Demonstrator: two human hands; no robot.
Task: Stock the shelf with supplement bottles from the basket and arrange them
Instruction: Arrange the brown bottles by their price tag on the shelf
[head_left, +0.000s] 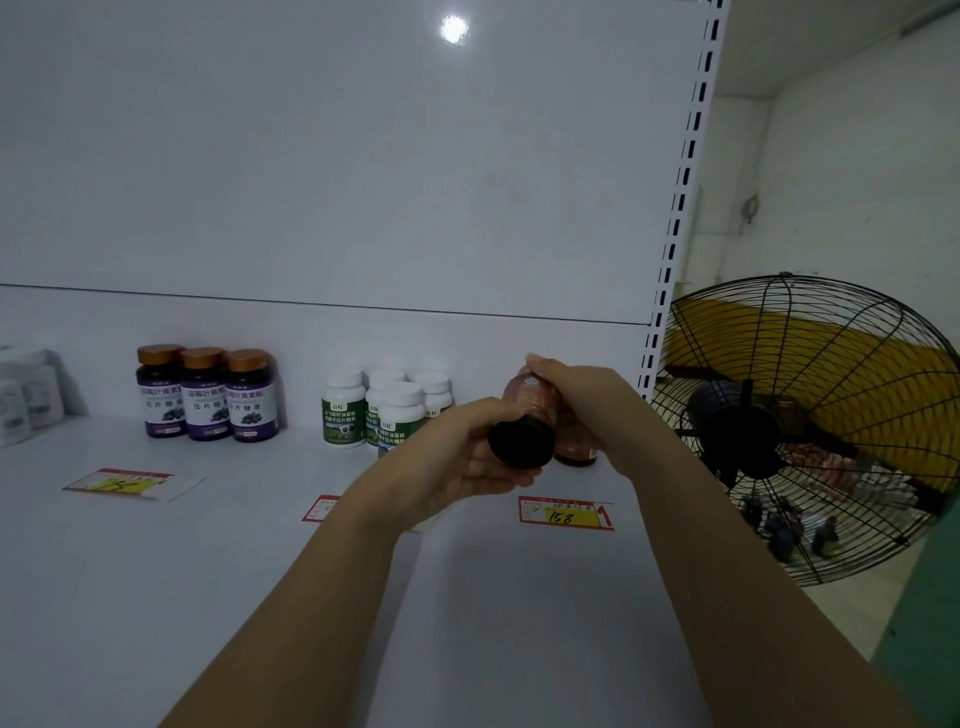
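Looks like placing: the left hand and right hand both clasp a tilted red bottle at three o'clock of the white-capped bottles, next to be stood upright on the shelf.

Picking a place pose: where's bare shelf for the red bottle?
Free: the gap between purple bottles and white bottles; the whole shelf front, nearer than the price tags. Crowded: where left hand and right hand hold the red bottle, close by the white cluster.
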